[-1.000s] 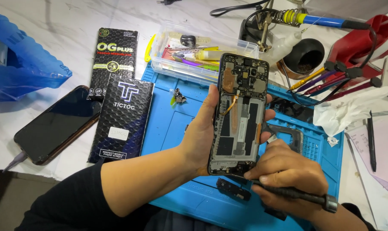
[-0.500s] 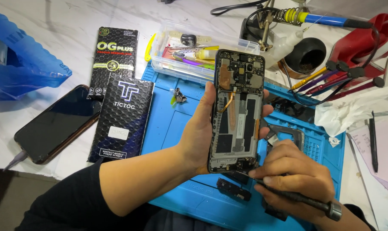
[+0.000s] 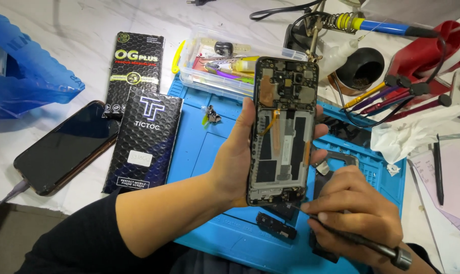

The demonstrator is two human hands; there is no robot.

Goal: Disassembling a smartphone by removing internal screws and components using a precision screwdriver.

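Note:
My left hand [image 3: 236, 162] holds an opened smartphone [image 3: 281, 129] upright above the blue work mat [image 3: 199, 152], its back cover off and its boards and flex cables exposed. My right hand [image 3: 352, 210] grips a thin dark screwdriver [image 3: 364, 239], whose tip touches the phone's lower right corner. Small black phone parts [image 3: 275, 226] lie on the mat just below the phone.
Two black packets [image 3: 138, 122] and a dark phone on a cable [image 3: 62, 147] lie to the left, beside a blue plastic bag [image 3: 22, 76]. A clear parts box [image 3: 220, 68], soldering iron stand [image 3: 341, 25], tools [image 3: 392, 94] and tissue [image 3: 417, 132] crowd the back and right.
The phone in my left hand has tilted slightly more upright. My right hand with the screwdriver has crept closer to the phone's bottom edge.

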